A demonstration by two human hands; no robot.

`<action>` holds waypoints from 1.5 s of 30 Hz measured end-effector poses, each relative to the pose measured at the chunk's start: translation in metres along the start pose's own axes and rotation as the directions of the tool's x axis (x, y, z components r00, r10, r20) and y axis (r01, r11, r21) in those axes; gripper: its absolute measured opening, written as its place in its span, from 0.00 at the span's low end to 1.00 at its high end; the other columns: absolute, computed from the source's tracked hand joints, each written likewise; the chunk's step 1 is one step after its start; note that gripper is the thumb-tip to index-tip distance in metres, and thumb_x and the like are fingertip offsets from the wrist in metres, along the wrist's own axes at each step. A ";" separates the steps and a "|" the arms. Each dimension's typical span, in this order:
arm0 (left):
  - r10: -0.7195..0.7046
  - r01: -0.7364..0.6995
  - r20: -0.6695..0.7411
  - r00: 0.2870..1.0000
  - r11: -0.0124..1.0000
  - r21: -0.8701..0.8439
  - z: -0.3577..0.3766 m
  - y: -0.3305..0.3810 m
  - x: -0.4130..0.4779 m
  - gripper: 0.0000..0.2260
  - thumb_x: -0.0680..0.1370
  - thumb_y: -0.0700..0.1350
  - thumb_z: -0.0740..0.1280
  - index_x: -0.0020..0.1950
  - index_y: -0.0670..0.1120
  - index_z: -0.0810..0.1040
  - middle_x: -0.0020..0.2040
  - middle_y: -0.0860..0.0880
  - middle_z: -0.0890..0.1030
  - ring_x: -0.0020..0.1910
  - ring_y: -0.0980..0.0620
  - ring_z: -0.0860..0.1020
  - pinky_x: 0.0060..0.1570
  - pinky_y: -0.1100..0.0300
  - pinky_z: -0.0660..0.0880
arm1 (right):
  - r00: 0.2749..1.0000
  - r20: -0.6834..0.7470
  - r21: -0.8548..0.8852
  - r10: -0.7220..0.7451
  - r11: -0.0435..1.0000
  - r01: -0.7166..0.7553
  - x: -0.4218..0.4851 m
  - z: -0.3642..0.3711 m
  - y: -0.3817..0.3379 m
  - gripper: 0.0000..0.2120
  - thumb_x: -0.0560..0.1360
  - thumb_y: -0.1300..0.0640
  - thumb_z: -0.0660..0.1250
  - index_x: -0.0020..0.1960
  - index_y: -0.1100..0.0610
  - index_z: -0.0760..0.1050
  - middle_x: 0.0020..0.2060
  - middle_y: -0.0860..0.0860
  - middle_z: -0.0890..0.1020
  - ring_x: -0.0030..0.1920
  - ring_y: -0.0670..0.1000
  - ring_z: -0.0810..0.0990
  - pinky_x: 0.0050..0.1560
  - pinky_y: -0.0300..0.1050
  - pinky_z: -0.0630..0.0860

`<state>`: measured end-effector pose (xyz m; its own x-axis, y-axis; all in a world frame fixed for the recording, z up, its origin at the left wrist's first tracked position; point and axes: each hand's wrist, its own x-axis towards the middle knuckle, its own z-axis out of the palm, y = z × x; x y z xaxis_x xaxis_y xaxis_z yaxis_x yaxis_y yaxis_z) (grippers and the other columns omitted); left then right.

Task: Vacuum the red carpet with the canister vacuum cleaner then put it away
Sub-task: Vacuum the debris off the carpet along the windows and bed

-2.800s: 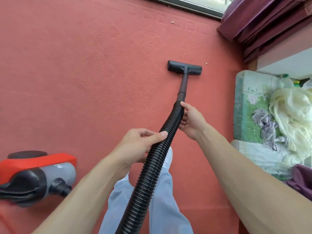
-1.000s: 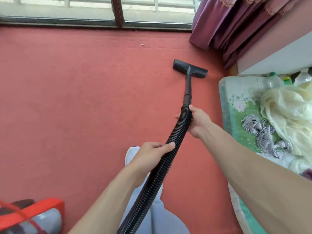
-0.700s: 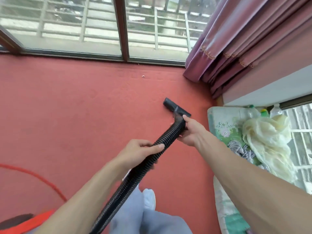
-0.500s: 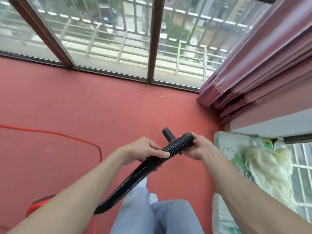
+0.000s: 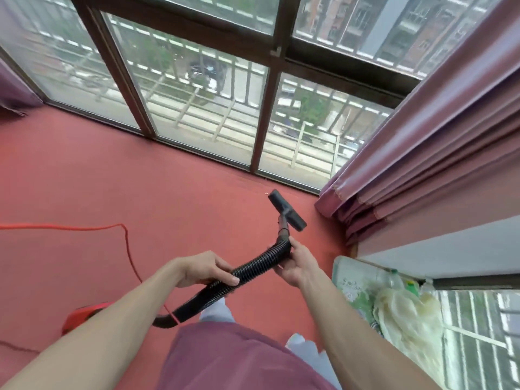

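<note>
Presently both hands grip the hose (image 5: 253,267): left hand (image 5: 206,268) mid-length for support, right hand (image 5: 295,266) by the nozzle (image 5: 287,209) to steer it near the curtain (image 5: 422,153), over far carpet (image 5: 140,192).

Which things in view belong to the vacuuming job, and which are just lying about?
Job: red carpet, black hose held by left hand and right hand, floor nozzle, red canister, orange cord.
Lying about: purple curtain, floral cushion, cream cloth, plastic bottle.
</note>
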<state>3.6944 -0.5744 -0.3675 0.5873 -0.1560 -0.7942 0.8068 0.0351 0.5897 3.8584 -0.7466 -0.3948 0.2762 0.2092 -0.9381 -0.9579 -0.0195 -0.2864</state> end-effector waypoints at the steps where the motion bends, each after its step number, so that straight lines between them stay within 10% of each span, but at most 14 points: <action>1: 0.005 -0.006 -0.030 1.000 1.000 -0.019 0.009 0.000 0.000 0.05 0.75 0.41 0.75 0.50 0.45 0.88 0.44 0.45 0.85 0.45 0.47 0.83 0.48 0.61 0.79 | 1.000 0.005 -0.021 -0.007 1.000 0.008 -0.001 -0.008 -0.004 0.12 0.81 0.51 0.61 0.61 0.56 0.73 0.54 0.56 0.80 0.46 0.55 0.80 0.50 0.50 0.74; 20: 0.096 -0.196 -0.462 0.882 0.965 -0.174 0.206 0.060 0.020 0.11 0.73 0.53 0.76 0.51 0.48 0.88 0.40 0.46 0.85 0.40 0.51 0.81 0.46 0.59 0.75 | 0.986 0.127 -0.268 0.104 0.961 -0.067 -0.038 -0.136 -0.103 0.07 0.80 0.55 0.63 0.46 0.58 0.71 0.41 0.55 0.78 0.38 0.55 0.78 0.36 0.52 0.73; 25: 0.136 -0.254 -0.465 0.875 0.946 -0.201 0.207 0.102 0.014 0.13 0.74 0.51 0.76 0.49 0.42 0.88 0.39 0.42 0.85 0.39 0.46 0.81 0.45 0.57 0.78 | 0.980 0.094 -0.344 0.173 0.930 -0.131 -0.046 -0.117 -0.138 0.06 0.77 0.58 0.65 0.44 0.60 0.72 0.55 0.55 0.82 0.57 0.53 0.81 0.59 0.47 0.77; 28: 0.144 -0.265 -0.455 0.879 0.940 -0.215 0.200 0.114 0.015 0.16 0.74 0.53 0.76 0.50 0.40 0.87 0.42 0.39 0.85 0.41 0.44 0.82 0.47 0.54 0.80 | 0.983 0.054 -0.387 0.175 0.911 -0.141 -0.051 -0.101 -0.151 0.09 0.78 0.56 0.65 0.44 0.62 0.72 0.44 0.57 0.82 0.50 0.51 0.82 0.64 0.44 0.75; 33: 0.153 -0.272 -0.407 0.900 0.929 -0.251 0.171 0.115 0.023 0.16 0.74 0.52 0.76 0.49 0.38 0.86 0.43 0.38 0.85 0.42 0.44 0.82 0.49 0.53 0.80 | 0.994 -0.020 -0.521 0.111 0.847 -0.105 -0.039 -0.073 -0.158 0.14 0.76 0.50 0.69 0.42 0.60 0.72 0.37 0.54 0.77 0.35 0.52 0.75 0.34 0.43 0.75; 45: 0.188 -0.281 -0.301 0.935 0.911 -0.303 0.113 0.116 0.065 0.09 0.76 0.54 0.74 0.43 0.49 0.84 0.39 0.47 0.83 0.39 0.52 0.80 0.43 0.63 0.74 | 0.991 -0.107 -0.622 -0.075 0.783 -0.007 0.014 -0.023 -0.184 0.09 0.78 0.54 0.65 0.42 0.55 0.69 0.28 0.51 0.69 0.26 0.45 0.63 0.28 0.37 0.69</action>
<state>3.8189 -0.6919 -0.3340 0.7203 0.1574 -0.6756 0.5894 0.3746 0.7157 4.0401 -0.7625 -0.3593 0.3543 0.1047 -0.9292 -0.7031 -0.6253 -0.3386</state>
